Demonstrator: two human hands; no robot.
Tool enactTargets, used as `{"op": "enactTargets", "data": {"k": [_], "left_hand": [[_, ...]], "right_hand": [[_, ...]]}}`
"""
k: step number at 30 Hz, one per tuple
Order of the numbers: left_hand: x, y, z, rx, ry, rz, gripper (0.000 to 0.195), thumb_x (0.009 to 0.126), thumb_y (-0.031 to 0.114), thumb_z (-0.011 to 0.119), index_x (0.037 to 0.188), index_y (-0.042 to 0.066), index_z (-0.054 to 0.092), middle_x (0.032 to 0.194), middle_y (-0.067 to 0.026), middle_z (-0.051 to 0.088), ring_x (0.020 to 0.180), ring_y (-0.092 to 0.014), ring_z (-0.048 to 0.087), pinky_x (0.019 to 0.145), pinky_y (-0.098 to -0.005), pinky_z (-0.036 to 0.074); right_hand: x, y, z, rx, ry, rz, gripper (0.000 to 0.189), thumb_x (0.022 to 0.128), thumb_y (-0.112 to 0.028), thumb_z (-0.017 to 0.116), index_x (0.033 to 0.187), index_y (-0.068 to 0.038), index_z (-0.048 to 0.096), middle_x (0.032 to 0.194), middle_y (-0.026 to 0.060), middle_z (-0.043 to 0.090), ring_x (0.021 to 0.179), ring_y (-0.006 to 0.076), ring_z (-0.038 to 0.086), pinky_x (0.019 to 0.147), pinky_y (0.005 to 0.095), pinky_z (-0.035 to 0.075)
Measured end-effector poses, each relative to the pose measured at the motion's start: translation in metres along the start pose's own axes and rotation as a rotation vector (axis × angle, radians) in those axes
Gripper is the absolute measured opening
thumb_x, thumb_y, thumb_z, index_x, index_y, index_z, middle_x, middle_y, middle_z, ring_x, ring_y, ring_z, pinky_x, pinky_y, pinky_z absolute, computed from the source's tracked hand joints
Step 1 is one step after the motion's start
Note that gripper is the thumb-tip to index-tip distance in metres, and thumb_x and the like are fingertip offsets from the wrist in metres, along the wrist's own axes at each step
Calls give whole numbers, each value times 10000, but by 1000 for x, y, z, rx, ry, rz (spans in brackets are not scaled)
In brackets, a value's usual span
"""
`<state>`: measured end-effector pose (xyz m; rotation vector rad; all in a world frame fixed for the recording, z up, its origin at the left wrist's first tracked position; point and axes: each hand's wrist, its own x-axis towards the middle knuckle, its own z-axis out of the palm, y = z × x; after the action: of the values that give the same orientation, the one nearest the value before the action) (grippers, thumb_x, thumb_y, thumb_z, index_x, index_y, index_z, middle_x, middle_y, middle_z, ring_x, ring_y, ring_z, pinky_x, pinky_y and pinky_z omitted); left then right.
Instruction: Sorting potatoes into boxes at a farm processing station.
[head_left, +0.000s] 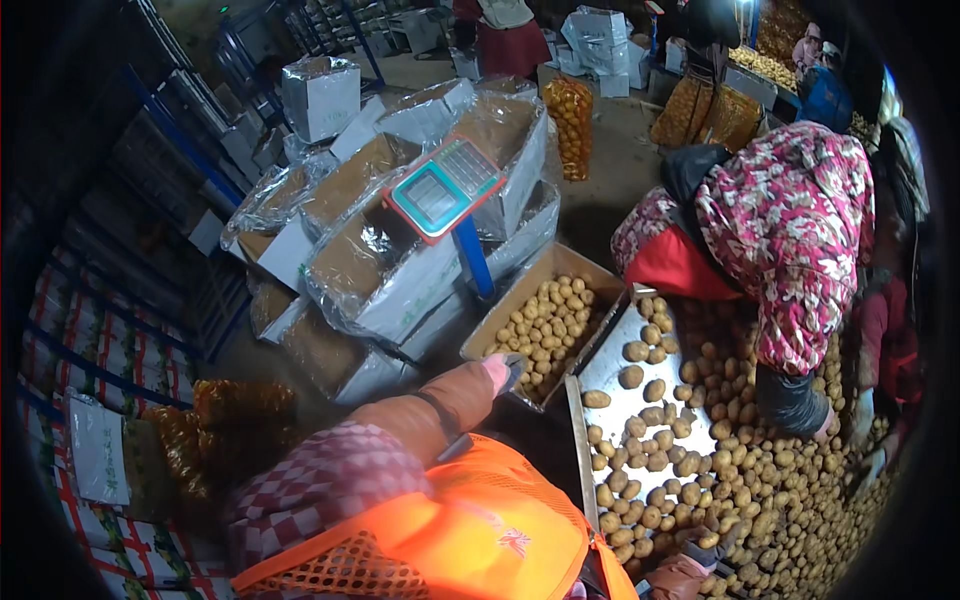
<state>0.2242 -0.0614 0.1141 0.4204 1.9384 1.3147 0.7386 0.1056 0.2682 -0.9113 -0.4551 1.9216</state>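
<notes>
My left hand, in a grey and pink glove, is at the near left edge of an open cardboard box part-filled with potatoes. Its fingers are bunched and blurred, and whether they hold anything cannot be told. At the bottom right, my right hand, in a dark glove, is low over a metal sorting table spread with potatoes. A potato shows between its fingers. Beyond the box, a digital scale's display stands on a blue post.
Plastic-lined cartons are piled at the left of the scale. A co-worker in a patterned jacket bends over the table at right, with another person's gloved hands beyond. A mesh sack of potatoes stands behind. The table has a raised metal rim.
</notes>
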Motion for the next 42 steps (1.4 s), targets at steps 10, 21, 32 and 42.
{"op": "enactTargets", "data": {"k": [10, 21, 32, 42], "left_hand": [[80, -8, -119, -99, -18, -182, 209, 923, 84, 545, 1086, 41, 669, 863, -65, 663, 750, -147, 588, 675, -298, 480], [90, -63, -181, 229, -122, -570, 312, 903, 412, 621, 1108, 177, 624, 876, 26, 589, 742, -152, 528, 621, -338, 453], [90, -86, -181, 249, -91, -684, 477, 948, 423, 541, 1299, 101, 558, 1104, -117, 665, 956, -252, 617, 842, -370, 477], [100, -96, -198, 917, -120, -203, 512, 985, 396, 414, 1297, 6, 528, 1313, -186, 533, 1248, -314, 470, 1065, -366, 377]], "right_hand": [[61, 189, 142, 73, -313, 193, 349, 870, -295, 640, 1098, -51, 538, 811, 73, 580, 476, 201, 513, 574, 300, 538], [76, 237, 216, -200, -189, 337, 373, 919, -344, 596, 1119, -38, 524, 989, 121, 566, 556, 208, 551, 373, 276, 421], [64, 238, 177, -184, -208, 323, 336, 961, -397, 528, 1040, -71, 527, 926, 122, 594, 603, 204, 570, 426, 277, 441], [79, 245, 272, -456, -178, 211, 650, 977, -403, 513, 1500, -108, 263, 1336, 100, 491, 1132, 203, 532, 842, 390, 515]]}}
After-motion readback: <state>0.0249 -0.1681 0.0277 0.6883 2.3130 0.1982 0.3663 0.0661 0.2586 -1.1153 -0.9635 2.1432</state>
